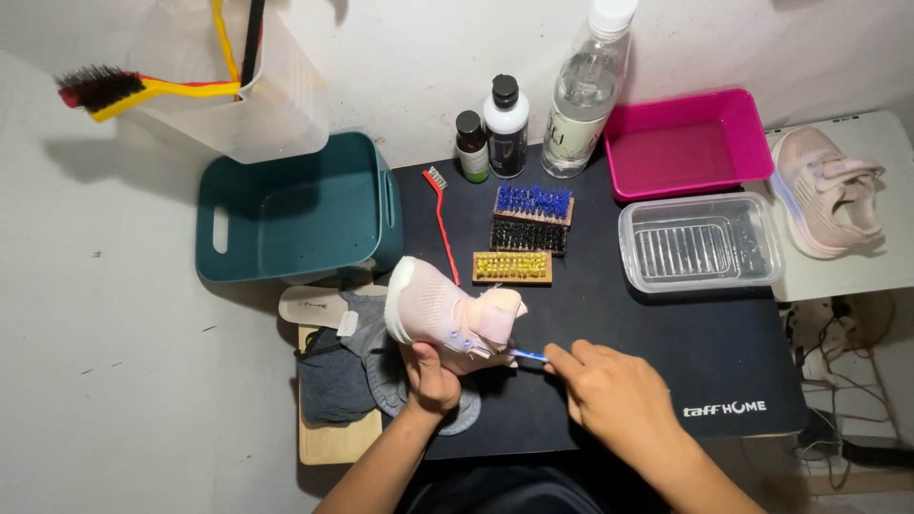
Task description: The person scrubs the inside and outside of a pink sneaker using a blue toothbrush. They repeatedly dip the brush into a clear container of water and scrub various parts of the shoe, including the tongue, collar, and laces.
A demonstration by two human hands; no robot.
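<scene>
My left hand (430,373) grips a small pink shoe (447,312) from below, holding it tilted above the black mat (666,333), its white sole turned to the left. My right hand (614,392) pinches a thin blue-handled tool (528,355) whose tip touches the shoe's side near the strap. Which kind of tool it is I cannot tell.
Three wooden brushes (529,228) and a red-handled brush (440,214) lie beyond the shoe. Behind them stand two dark bottles (495,128) and a clear bottle (586,90). A teal bin (295,209), pink tray (685,143), clear container (700,243), second pink shoe (828,190), insole (309,306) and grey cloth (333,376) surround the mat.
</scene>
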